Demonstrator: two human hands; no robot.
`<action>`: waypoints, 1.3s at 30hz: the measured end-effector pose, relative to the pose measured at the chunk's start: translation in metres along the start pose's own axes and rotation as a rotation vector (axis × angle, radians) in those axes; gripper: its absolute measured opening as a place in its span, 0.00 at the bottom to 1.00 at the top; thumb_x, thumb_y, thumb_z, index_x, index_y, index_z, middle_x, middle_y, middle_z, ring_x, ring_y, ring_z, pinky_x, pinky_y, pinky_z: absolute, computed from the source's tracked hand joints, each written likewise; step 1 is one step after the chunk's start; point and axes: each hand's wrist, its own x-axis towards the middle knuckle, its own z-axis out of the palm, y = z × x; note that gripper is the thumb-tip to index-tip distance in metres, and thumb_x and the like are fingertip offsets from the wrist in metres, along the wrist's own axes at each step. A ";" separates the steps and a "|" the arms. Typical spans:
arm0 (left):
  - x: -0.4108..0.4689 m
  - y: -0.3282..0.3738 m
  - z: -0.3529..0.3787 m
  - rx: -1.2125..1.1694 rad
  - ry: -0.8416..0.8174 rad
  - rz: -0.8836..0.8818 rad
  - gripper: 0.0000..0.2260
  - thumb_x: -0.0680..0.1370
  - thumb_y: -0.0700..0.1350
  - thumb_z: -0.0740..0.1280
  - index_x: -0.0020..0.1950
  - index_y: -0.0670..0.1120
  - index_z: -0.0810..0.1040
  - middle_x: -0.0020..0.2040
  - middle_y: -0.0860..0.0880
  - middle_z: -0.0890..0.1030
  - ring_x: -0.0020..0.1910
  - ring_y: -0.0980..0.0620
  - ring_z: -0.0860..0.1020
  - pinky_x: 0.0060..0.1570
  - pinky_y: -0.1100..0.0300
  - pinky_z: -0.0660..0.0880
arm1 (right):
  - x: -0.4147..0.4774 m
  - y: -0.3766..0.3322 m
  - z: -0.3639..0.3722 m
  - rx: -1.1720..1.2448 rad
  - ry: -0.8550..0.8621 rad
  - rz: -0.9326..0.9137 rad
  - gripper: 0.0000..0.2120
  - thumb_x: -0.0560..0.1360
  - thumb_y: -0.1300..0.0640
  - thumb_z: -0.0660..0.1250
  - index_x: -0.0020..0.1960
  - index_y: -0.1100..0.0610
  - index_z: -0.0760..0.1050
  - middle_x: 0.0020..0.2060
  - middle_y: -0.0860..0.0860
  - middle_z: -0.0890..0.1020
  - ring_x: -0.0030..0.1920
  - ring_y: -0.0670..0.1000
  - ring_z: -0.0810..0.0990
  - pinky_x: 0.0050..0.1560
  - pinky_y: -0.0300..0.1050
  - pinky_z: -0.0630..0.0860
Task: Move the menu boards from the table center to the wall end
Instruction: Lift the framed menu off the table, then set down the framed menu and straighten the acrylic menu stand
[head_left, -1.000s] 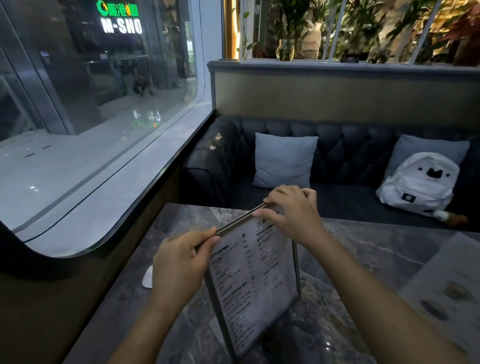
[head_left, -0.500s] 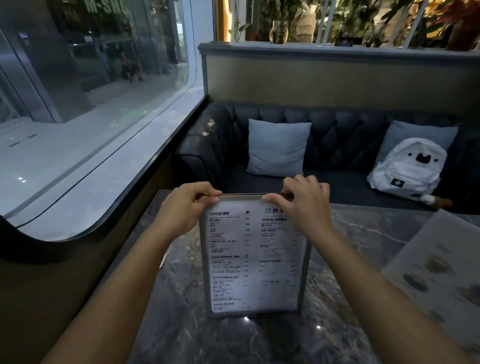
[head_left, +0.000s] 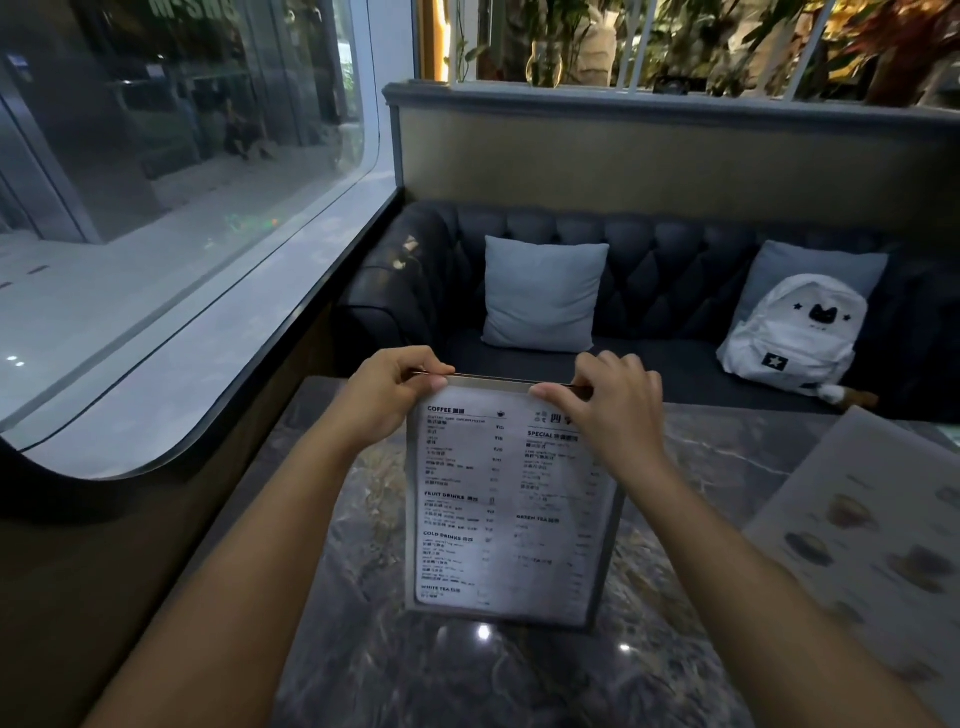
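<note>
A framed menu board (head_left: 498, 519) with black text on white stands upright on the dark marble table (head_left: 519, 675), facing me. My left hand (head_left: 387, 395) pinches its top left corner. At the top right corner, my right hand (head_left: 613, 410) grips the upper edge, its fingers over the back. A second menu board (head_left: 872, 551) with pictures of drinks lies tilted at the table's right side, partly cut off by the frame edge.
A window wall and its broad sill (head_left: 171, 374) run along the table's left side. Beyond the far table edge stands a dark tufted sofa (head_left: 665, 270) with two grey cushions (head_left: 543, 293) and a white backpack (head_left: 795, 332).
The menu board has turned from an angled pose to face me squarely and shifted left toward the window wall. Both hands kept hold of its top edge.
</note>
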 end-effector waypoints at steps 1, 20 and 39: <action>0.000 0.000 0.000 -0.008 0.004 -0.002 0.08 0.74 0.39 0.66 0.37 0.48 0.79 0.47 0.49 0.82 0.53 0.49 0.78 0.57 0.50 0.73 | 0.000 0.000 0.000 0.000 0.000 0.002 0.23 0.66 0.37 0.65 0.32 0.56 0.65 0.32 0.49 0.71 0.40 0.52 0.68 0.43 0.46 0.59; -0.008 0.004 -0.002 0.412 0.073 0.107 0.08 0.75 0.51 0.64 0.52 0.55 0.78 0.50 0.50 0.81 0.50 0.49 0.76 0.55 0.44 0.72 | -0.002 -0.004 -0.004 -0.076 -0.027 0.048 0.22 0.67 0.35 0.64 0.34 0.55 0.66 0.34 0.50 0.71 0.41 0.53 0.69 0.42 0.47 0.58; 0.002 0.120 0.114 0.457 0.035 0.502 0.19 0.75 0.54 0.64 0.63 0.50 0.70 0.55 0.45 0.79 0.55 0.45 0.76 0.54 0.49 0.73 | -0.056 0.071 -0.148 -0.412 0.111 0.058 0.21 0.72 0.47 0.65 0.60 0.59 0.72 0.52 0.57 0.78 0.53 0.58 0.76 0.52 0.53 0.69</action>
